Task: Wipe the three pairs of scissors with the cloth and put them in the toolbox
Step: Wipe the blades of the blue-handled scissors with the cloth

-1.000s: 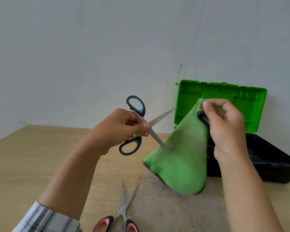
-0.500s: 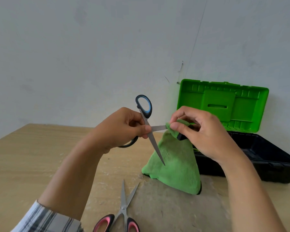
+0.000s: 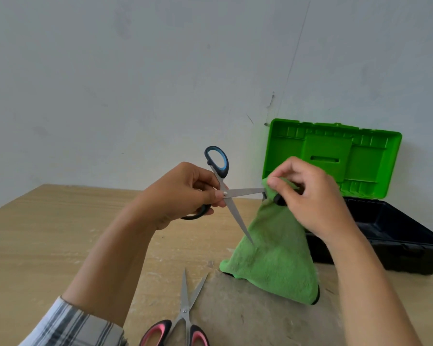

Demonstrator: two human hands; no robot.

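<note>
Head view. The blue scissors (image 3: 245, 192) are held in the air above the desk (image 3: 48, 233) by the left hand (image 3: 183, 193), whose thumb and fingers are curled about the pivot and the lower loop. The blades are spread wide. A fold of the cloth (image 3: 273, 258) is pinched around the upper, nearly level blade by the thumb and forefinger of the right hand (image 3: 310, 193). The second blade points down in front of the hanging cloth, and whether it touches the cloth cannot be told. The lower hem of the cloth appears to reach the desk.

One second ago the cloth was held clear of both blades. Half a second ago it had been closed over the upper blade close to the pivot. The pinch now lies further out, and more bare steel is exposed between pivot and cloth. A wiping stroke towards the tip is therefore judged to be under way, with the second blade not yet wiped.

The pink scissors (image 3: 185, 313) lie open on the desk at the near edge, untouched. A third pair is not seen. The toolbox (image 3: 398, 236) stands open at the right against the wall, its lid (image 3: 335, 156) raised, and its dark interior cannot be read. The task is judged to be at an early stage.
</note>
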